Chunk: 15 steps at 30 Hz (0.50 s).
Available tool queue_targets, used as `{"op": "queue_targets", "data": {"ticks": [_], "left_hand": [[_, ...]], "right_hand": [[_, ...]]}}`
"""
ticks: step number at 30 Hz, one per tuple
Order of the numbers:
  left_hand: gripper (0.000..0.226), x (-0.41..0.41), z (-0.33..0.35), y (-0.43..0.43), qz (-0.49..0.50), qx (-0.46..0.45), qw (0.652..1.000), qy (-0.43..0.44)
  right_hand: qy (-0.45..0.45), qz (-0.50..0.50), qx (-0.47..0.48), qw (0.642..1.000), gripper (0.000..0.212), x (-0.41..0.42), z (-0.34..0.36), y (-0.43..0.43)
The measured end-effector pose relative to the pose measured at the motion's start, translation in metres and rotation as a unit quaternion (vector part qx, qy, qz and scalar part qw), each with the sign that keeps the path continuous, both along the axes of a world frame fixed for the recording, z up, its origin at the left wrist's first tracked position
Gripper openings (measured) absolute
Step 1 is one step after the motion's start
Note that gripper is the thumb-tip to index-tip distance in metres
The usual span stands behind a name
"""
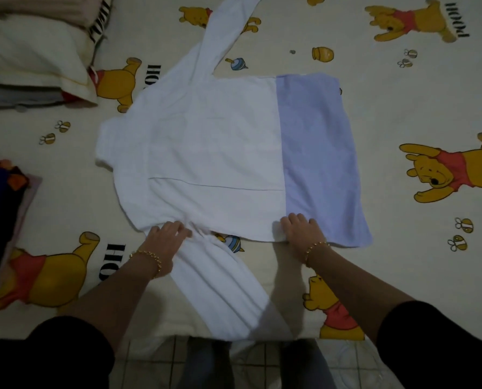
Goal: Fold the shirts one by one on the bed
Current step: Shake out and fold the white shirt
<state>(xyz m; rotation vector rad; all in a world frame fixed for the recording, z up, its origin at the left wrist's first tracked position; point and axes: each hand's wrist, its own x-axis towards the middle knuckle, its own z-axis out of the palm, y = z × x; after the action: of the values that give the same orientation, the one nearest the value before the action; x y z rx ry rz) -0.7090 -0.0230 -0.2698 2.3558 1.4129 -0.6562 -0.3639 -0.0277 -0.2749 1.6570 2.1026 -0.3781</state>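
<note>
Shirt [214, 153], white and lavender: spread flat on the bed [402, 108], just beyond both grips, with one sleeve [220, 290] trailing back between them. Left grip [168, 234]: fingers straight, pressing the bunched sleeve root. Right grip [301, 228]: fingers curled, apparently pinching the near edge. Advised: lift both points together and fold the near side inward evenly. Pose: both reach forward, palms down.
</note>
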Motion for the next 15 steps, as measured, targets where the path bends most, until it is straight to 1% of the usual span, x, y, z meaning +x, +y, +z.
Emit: {"op": "queue_targets", "data": {"ticks": [3,5,7,10,12,15], "left_hand": [[0.111,-0.028,-0.012,-0.005,-0.011,-0.018,0.999,0.044],[0.119,-0.036,-0.018,-0.006,-0.044,-0.026,0.997,0.052],[0.115,-0.046,-0.027,0.000,-0.087,0.006,0.996,0.029],[0.096,-0.047,-0.028,0.014,-0.112,0.078,0.990,-0.017],[0.088,-0.042,-0.025,0.023,-0.109,0.107,0.988,-0.033],[0.086,-0.034,-0.023,0.035,-0.073,0.144,0.986,-0.045]], "right_hand": [[-0.021,-0.032,0.005,0.999,0.036,-0.017,-0.006,0.000],[-0.035,-0.057,0.013,0.998,0.036,-0.020,-0.011,-0.003],[-0.050,-0.077,0.027,0.995,0.035,-0.021,-0.016,-0.006],[-0.070,-0.111,0.044,0.990,0.026,-0.018,-0.019,-0.009],[-0.083,-0.131,0.050,0.987,0.023,-0.011,-0.020,-0.010],[-0.104,-0.153,0.055,0.981,0.025,0.000,-0.020,-0.012]]}}
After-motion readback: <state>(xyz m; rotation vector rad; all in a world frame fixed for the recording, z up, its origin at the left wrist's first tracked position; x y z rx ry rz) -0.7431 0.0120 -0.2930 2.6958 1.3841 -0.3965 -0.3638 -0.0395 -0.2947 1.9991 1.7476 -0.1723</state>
